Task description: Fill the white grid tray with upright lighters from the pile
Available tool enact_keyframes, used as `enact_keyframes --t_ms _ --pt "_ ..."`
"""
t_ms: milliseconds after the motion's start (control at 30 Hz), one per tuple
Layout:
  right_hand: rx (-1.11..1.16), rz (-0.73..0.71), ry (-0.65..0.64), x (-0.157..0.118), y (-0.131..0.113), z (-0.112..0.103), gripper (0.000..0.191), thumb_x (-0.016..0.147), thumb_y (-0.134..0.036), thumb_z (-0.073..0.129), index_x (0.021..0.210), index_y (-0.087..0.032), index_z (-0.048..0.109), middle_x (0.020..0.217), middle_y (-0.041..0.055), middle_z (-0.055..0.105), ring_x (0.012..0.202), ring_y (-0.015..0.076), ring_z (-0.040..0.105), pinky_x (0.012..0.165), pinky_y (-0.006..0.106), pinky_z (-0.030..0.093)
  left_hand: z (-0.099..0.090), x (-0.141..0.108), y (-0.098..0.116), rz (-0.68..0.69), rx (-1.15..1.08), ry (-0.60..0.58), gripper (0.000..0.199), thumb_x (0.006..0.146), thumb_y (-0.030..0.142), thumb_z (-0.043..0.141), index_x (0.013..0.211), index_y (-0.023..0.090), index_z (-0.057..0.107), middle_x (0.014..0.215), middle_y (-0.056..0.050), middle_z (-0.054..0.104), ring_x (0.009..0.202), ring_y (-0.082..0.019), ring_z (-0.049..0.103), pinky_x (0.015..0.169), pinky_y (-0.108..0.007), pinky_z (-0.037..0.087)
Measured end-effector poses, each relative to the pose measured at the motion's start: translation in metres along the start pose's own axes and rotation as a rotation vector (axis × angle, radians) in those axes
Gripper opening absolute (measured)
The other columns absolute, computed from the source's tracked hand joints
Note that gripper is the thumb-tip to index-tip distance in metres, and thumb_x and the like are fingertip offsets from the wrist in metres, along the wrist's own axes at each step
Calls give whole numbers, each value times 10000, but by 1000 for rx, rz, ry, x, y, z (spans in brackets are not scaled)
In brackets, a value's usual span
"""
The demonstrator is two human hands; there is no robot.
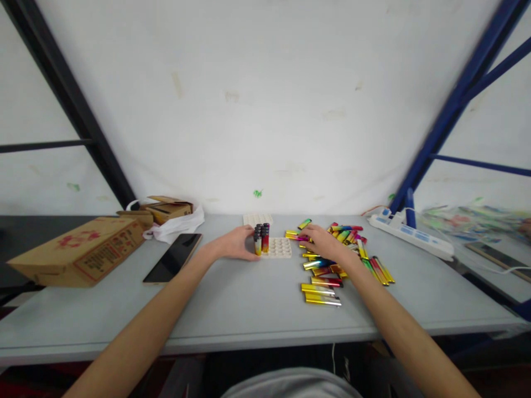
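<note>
My left hand [237, 244] is wrapped round the left end of a white tray [280, 248] with rows of round holes, its thumb on the near side and its fingers behind. Several shiny lighters [261, 239] with dark tops stand upright at that end, close together. To the right, my right hand [322, 242] reaches over a loose heap of colourful metallic lighters [321, 281]. Its fingertips are closed on the dark end of a yellow and red lighter [293, 236] lying at the heap's left edge. The palm hides part of the heap.
A second white tray [257, 219] lies by the wall. On the left are a phone [174, 258], a cardboard box [83, 249], and a smaller box [168, 210] in a white plastic bag [178, 226]. A power strip [410, 233] lies right, near a blue metal frame [452, 110].
</note>
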State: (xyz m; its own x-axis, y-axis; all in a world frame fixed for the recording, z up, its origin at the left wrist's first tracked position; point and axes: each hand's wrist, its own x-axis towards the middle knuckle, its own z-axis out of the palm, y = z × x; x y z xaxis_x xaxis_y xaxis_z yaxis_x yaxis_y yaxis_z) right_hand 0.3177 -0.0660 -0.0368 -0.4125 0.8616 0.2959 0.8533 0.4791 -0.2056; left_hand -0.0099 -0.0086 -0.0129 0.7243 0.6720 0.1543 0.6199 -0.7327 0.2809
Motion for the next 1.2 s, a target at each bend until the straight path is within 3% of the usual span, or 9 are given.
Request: enact_keyframes --t_ms 133,333,500,667,767,933,1033,1133,1200 --pt "-48 26 3 5 -2 0 242 1018 -217 526 1123 -131 727 1160 174 688 1139 264 631 1023 383 459 2 -1 3 -2 11 12 660 653 595 786 1121 144 672 1191 -146 695 1065 -332 672 972 -405 537" --pt "-88 73 -32 12 2 6 234 1009 -309 566 1035 -143 729 1067 162 725 1042 276 666 937 366 477 12 1 12 84 -41 44 635 726 545 766 1206 144 656 1266 -158 674 1142 -330 646 1037 -427 512" --pt "-38 151 124 9 -4 1 239 1041 -291 477 1109 -153 660 987 135 736 902 236 681 828 320 464 16 4 19 135 -60 62 586 744 498 768 1214 162 667 1290 -153 676 1199 -337 625 1081 -435 486" --pt "248 214 360 9 -9 -10 303 964 -451 584 1030 -170 676 777 37 690 695 191 616 698 298 448 17 5 20 128 -52 72 551 740 496 774 1168 161 684 1238 -139 693 1154 -325 648 1053 -395 499" --pt "506 232 415 11 -14 -11 390 923 -573 584 923 -187 640 744 6 635 703 177 592 704 298 467 19 5 19 122 -65 76 553 746 520 771 1159 164 682 1223 -134 699 1151 -326 653 1033 -391 509" --pt "1032 202 271 10 -35 -10 394 952 -637 487 970 -244 481 917 15 679 805 168 655 771 324 537 21 5 20 124 -77 81 574 763 539 761 1186 163 666 1226 -137 693 1143 -323 655 1022 -392 511" --pt "1185 178 202 11 -46 -6 376 937 -619 540 1006 -264 438 809 -27 640 744 164 653 746 325 545 20 4 22 129 -76 82 543 766 523 762 1165 168 668 1195 -130 700 1111 -313 662 1000 -376 519" --pt "1245 185 209 13 -53 -2 401 908 -635 579 989 -276 420 709 -85 492 579 118 536 607 267 493 19 4 23 129 -68 84 537 754 511 774 1151 164 671 1167 -129 707 1075 -313 668 989 -384 524" --pt "1286 222 177 15 -57 0 438 889 -671 582 944 -278 397 683 -98 403 485 86 384 486 222 368 19 4 23 137 -75 88 548 751 506 778 1160 157 672 1179 -134 705 1081 -315 667 996 -388 521"
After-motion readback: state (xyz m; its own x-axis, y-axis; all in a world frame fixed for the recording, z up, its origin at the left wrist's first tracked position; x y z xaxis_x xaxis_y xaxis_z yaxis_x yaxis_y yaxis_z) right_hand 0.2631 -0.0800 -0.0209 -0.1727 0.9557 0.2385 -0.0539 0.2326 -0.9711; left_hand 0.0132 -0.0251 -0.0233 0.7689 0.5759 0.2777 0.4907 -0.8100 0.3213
